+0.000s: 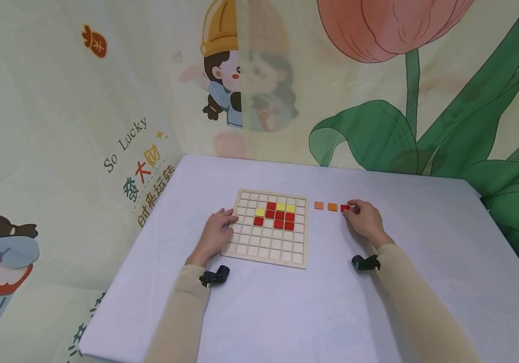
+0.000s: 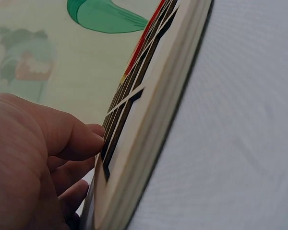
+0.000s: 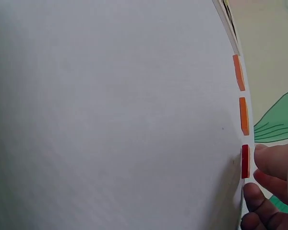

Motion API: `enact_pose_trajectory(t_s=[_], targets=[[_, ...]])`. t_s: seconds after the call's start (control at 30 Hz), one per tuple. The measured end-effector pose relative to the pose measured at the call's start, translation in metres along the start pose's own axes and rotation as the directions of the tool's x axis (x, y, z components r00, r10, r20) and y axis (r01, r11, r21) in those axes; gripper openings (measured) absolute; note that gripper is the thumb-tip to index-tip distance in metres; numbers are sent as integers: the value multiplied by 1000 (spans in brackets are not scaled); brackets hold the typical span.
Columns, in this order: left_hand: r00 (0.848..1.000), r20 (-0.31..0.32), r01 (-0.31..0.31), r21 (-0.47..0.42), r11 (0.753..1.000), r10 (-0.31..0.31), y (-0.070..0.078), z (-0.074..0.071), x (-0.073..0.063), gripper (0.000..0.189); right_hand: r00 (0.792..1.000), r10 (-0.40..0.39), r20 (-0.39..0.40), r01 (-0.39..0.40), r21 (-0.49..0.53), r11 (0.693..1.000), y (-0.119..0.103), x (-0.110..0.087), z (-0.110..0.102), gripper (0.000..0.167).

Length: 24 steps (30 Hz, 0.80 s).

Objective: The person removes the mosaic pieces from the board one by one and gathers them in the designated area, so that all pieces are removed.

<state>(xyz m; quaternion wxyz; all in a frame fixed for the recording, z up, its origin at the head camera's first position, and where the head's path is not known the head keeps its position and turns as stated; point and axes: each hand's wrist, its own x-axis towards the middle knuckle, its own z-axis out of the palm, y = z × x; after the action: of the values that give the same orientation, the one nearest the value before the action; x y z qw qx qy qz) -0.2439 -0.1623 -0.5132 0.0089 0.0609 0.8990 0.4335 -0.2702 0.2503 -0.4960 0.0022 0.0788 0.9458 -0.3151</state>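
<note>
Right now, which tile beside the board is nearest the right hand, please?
The red tile, by the right hand; both orange tiles lie nearer the board.

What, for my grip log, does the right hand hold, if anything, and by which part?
Cannot be told: the right hand is at the red tile's right side.

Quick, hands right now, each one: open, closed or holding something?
Left hand: open, touching the left edge of the grid board.
Right hand: at the red tile off the board; whether it grips it cannot be told.
</note>
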Motion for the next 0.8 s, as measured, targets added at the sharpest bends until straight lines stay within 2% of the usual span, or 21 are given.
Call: enact_pose_trajectory(t_s=[0.23, 0.4, 0.8], targets=[[1000, 4, -5, 11, 1000, 5, 2, 0, -1, 38, 995, 19, -94, -15, 44, 999, -2, -3, 8, 43], [1000, 3, -14, 8, 1000, 14, 2, -1, -1, 38, 989, 2, -145, 12, 95, 995, -9, -6, 13, 39], [1000, 5, -29, 11, 1000, 29, 2, -3, -2, 34, 992, -95, -86, 105, 109, 988, -31, -17, 23, 35]])
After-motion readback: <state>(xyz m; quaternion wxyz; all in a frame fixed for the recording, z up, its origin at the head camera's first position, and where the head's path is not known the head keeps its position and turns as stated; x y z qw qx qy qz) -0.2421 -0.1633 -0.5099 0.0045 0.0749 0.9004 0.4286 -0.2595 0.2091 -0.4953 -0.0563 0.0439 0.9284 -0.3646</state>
